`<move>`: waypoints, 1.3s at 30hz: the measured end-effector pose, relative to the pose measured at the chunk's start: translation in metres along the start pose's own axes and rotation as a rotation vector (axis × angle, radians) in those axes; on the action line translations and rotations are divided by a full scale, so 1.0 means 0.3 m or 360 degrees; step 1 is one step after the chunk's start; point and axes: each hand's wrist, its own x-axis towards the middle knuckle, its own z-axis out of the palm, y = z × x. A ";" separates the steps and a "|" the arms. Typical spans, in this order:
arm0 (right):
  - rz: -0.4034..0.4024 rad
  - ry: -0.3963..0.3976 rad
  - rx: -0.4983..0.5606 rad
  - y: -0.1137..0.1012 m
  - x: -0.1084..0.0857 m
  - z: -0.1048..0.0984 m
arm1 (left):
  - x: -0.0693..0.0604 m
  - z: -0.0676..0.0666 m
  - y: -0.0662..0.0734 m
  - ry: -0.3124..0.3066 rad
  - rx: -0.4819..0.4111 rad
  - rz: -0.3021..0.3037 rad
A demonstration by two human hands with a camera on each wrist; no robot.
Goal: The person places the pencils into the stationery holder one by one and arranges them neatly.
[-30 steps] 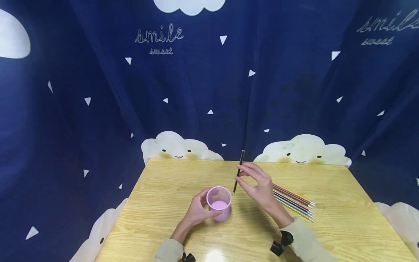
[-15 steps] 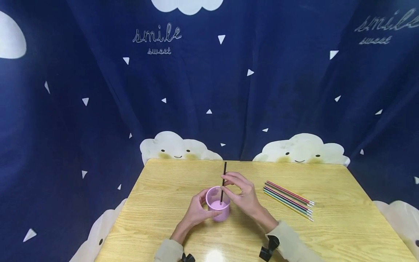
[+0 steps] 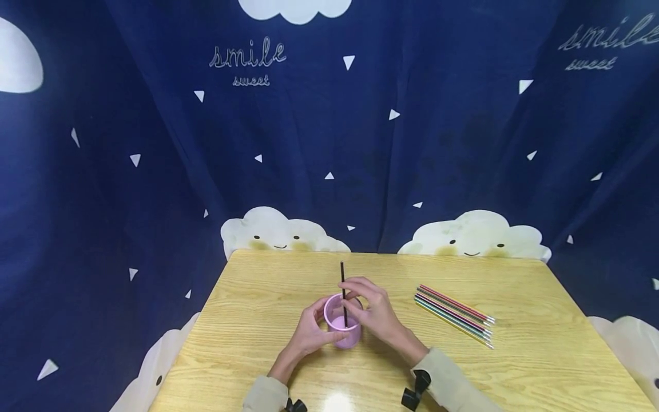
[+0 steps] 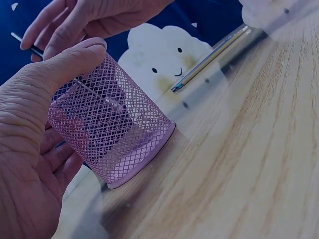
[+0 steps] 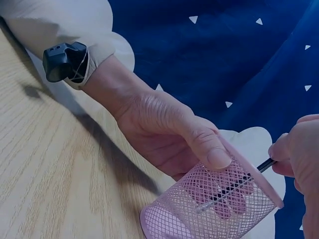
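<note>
A pink mesh pencil cup [image 3: 350,341] stands upright on the table. My left hand [image 3: 310,330] grips its side, thumb across the near side and fingers curled round behind. My right hand [image 3: 377,313] pinches a black pencil [image 3: 342,273] between thumb and fingers over the rim. The pencil's lower part is inside the cup; through the mesh [image 5: 234,191] in the right wrist view its silvery lower end shows above the base. In the left wrist view the right hand [image 4: 79,22] is just beyond the cup's rim.
Several coloured pencils [image 3: 453,316] lie side by side on the wooden table [image 3: 535,343], right of the hands. Behind the table hangs a dark blue curtain [image 3: 437,143] with clouds and triangles.
My right hand has carried the black pencil left from beside the cup and lowered its end into the cup. The left hand and the cup have stayed in place.
</note>
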 end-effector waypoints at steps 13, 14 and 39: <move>0.0173 -0.0041 0.0005 0.017 -0.007 0.038 | 0.000 0.001 0.010 0.0000 0.0000 -0.0017; 0.0194 -0.0049 0.0005 0.020 -0.009 0.040 | -0.001 0.000 0.009 0.0001 0.0004 -0.0012; 0.0373 -0.0234 -0.0421 0.010 0.001 0.036 | -0.001 -0.003 0.010 -0.0001 0.0044 -0.0042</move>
